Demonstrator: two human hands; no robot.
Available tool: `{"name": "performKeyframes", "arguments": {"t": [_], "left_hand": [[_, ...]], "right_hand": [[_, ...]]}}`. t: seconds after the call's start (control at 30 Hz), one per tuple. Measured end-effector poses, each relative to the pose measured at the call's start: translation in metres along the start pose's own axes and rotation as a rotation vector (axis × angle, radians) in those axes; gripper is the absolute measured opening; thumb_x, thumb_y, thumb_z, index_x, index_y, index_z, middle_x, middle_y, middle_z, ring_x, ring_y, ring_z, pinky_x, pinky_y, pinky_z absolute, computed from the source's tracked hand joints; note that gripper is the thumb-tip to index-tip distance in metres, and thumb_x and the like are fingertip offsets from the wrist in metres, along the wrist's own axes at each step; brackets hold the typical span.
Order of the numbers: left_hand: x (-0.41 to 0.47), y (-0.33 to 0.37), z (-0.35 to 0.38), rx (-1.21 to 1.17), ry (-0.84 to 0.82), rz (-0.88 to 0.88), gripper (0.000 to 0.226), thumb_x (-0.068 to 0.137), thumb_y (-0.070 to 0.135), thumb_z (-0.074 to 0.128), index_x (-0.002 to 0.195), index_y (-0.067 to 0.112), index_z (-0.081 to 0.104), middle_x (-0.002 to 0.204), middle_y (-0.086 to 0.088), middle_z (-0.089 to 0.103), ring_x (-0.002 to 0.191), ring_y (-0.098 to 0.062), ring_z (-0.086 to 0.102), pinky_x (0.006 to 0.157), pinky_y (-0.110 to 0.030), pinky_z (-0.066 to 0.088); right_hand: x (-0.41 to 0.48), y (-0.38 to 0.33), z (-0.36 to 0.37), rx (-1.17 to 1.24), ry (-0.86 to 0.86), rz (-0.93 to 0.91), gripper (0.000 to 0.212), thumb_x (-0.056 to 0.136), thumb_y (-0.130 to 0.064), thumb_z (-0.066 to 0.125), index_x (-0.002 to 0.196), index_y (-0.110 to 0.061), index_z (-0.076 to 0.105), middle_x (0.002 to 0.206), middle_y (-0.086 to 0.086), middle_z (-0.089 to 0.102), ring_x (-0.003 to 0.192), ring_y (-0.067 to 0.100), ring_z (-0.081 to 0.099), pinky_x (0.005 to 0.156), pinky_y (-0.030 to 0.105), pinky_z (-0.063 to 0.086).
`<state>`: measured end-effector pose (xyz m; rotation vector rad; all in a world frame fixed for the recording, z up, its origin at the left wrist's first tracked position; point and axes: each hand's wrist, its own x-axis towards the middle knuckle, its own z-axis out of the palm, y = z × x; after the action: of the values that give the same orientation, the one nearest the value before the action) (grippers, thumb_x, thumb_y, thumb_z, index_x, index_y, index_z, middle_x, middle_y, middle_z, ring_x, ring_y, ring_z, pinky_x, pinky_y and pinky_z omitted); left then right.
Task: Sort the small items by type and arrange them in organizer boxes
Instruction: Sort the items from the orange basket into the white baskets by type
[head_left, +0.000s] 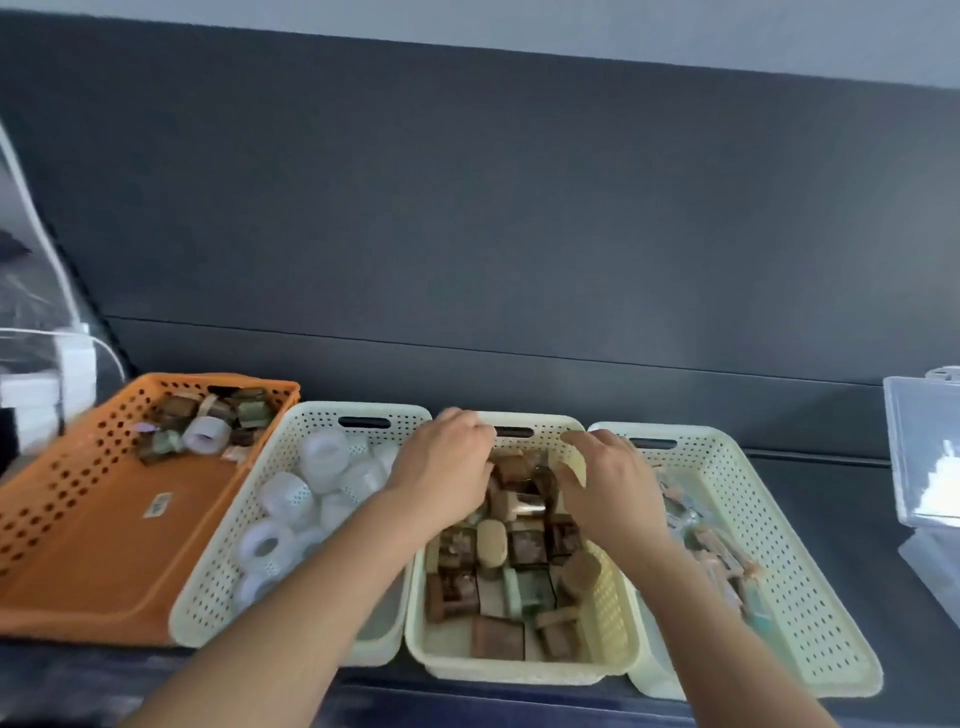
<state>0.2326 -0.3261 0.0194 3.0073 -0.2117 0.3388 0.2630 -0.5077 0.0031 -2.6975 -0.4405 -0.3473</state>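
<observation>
Both hands reach into the middle cream basket (613, 618), which holds several small brown boxes (496, 638), beige oval pieces (491, 542) and a green piece. My left hand (447, 460) is knuckles-up at the basket's back left, its fingers curled down among the brown boxes with the tips hidden. My right hand (610, 486) hovers at the back right with loosely bent fingers, its thumb beside a brown box (524, 480). The orange basket (78, 525) at far left holds a few brown and green boxes (179, 408) and one translucent tape roll (206, 435) at its far end.
A cream basket (218, 571) left of the middle one holds several translucent tape rolls (267, 543). The right cream basket (789, 571) holds pinkish packets. A clear plastic box (914, 457) stands at far right, and white plugs and cables at far left. A dark wall rises behind.
</observation>
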Motion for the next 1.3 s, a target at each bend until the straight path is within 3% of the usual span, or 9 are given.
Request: {"name": "performKeyframes", "arguments": {"t": [0.1, 0.33, 0.53, 0.63, 0.77, 0.83, 0.93, 1.1, 1.3], "left_hand": [[-0.021, -0.051, -0.016, 0.102, 0.036, -0.104, 0.022, 0.09, 0.016, 0.052, 0.111, 0.016, 0.06, 0.113, 0.002, 0.058, 0.111, -0.019, 0.05, 0.088, -0.034, 0.048], [-0.07, -0.172, -0.038, 0.215, -0.013, -0.324, 0.018, 0.088, 0.016, 0.051, 0.104, 0.018, 0.06, 0.109, 0.0, 0.057, 0.109, -0.021, 0.051, 0.08, -0.034, 0.047], [-0.1, -0.262, -0.034, 0.202, -0.066, -0.422, 0.029, 0.088, 0.015, 0.052, 0.113, 0.023, 0.064, 0.121, -0.001, 0.055, 0.115, -0.023, 0.049, 0.083, -0.035, 0.048], [-0.104, -0.3, -0.024, 0.144, -0.116, -0.44, 0.035, 0.088, 0.01, 0.052, 0.122, 0.018, 0.058, 0.125, -0.003, 0.052, 0.115, -0.024, 0.049, 0.085, -0.035, 0.049], [-0.1, -0.337, -0.005, 0.029, -0.158, -0.427, 0.061, 0.086, 0.0, 0.05, 0.144, 0.012, 0.034, 0.149, -0.005, 0.032, 0.134, -0.025, 0.035, 0.105, -0.038, 0.041], [-0.096, -0.348, 0.003, -0.009, -0.176, -0.414, 0.063, 0.088, -0.001, 0.048, 0.147, 0.012, 0.027, 0.154, -0.005, 0.024, 0.138, -0.027, 0.03, 0.109, -0.039, 0.036], [-0.086, -0.357, 0.012, -0.062, -0.174, -0.412, 0.055, 0.093, 0.006, 0.045, 0.145, 0.014, 0.03, 0.151, -0.006, 0.027, 0.132, -0.029, 0.036, 0.107, -0.04, 0.037], [-0.072, -0.36, 0.014, -0.101, -0.114, -0.486, 0.029, 0.095, 0.014, 0.048, 0.124, 0.014, 0.048, 0.122, -0.009, 0.037, 0.103, -0.03, 0.053, 0.085, -0.041, 0.047], [-0.07, -0.359, 0.019, -0.13, -0.003, -0.5, 0.033, 0.09, 0.019, 0.057, 0.122, 0.015, 0.047, 0.124, -0.008, 0.047, 0.112, -0.028, 0.049, 0.091, -0.038, 0.044]], "right_hand": [[0.011, -0.047, 0.016, 0.042, 0.029, -0.115, 0.032, 0.084, -0.02, 0.06, 0.115, -0.015, 0.065, 0.106, 0.006, 0.066, 0.102, 0.03, 0.058, 0.084, 0.037, 0.046], [0.033, -0.166, 0.069, 0.11, -0.05, -0.324, 0.027, 0.08, -0.02, 0.067, 0.106, -0.013, 0.069, 0.1, 0.007, 0.068, 0.094, 0.031, 0.061, 0.079, 0.036, 0.048], [0.053, -0.259, 0.117, 0.095, -0.171, -0.453, 0.031, 0.086, -0.028, 0.06, 0.113, -0.016, 0.066, 0.109, 0.005, 0.064, 0.104, 0.027, 0.055, 0.089, 0.037, 0.046], [0.063, -0.292, 0.141, 0.053, -0.22, -0.453, 0.032, 0.083, -0.03, 0.06, 0.111, -0.015, 0.065, 0.11, 0.005, 0.062, 0.108, 0.026, 0.053, 0.089, 0.037, 0.045], [0.077, -0.319, 0.164, -0.038, -0.3, -0.437, 0.042, 0.086, -0.034, 0.06, 0.126, -0.021, 0.054, 0.131, 0.0, 0.052, 0.122, 0.023, 0.045, 0.1, 0.036, 0.04], [0.084, -0.326, 0.173, -0.069, -0.296, -0.414, 0.045, 0.087, -0.027, 0.058, 0.131, -0.022, 0.05, 0.135, 0.0, 0.048, 0.125, 0.024, 0.04, 0.102, 0.036, 0.039], [0.092, -0.333, 0.178, -0.144, -0.257, -0.366, 0.041, 0.088, -0.019, 0.054, 0.128, -0.017, 0.049, 0.128, 0.005, 0.05, 0.119, 0.026, 0.041, 0.098, 0.034, 0.037], [0.097, -0.342, 0.179, -0.269, -0.233, -0.296, 0.031, 0.09, -0.01, 0.041, 0.119, -0.012, 0.052, 0.118, 0.01, 0.046, 0.108, 0.028, 0.044, 0.09, 0.035, 0.039], [0.093, -0.338, 0.184, -0.137, -0.247, -0.259, 0.031, 0.088, -0.014, 0.056, 0.118, -0.017, 0.051, 0.116, 0.005, 0.054, 0.11, 0.025, 0.048, 0.08, 0.034, 0.046]]}}
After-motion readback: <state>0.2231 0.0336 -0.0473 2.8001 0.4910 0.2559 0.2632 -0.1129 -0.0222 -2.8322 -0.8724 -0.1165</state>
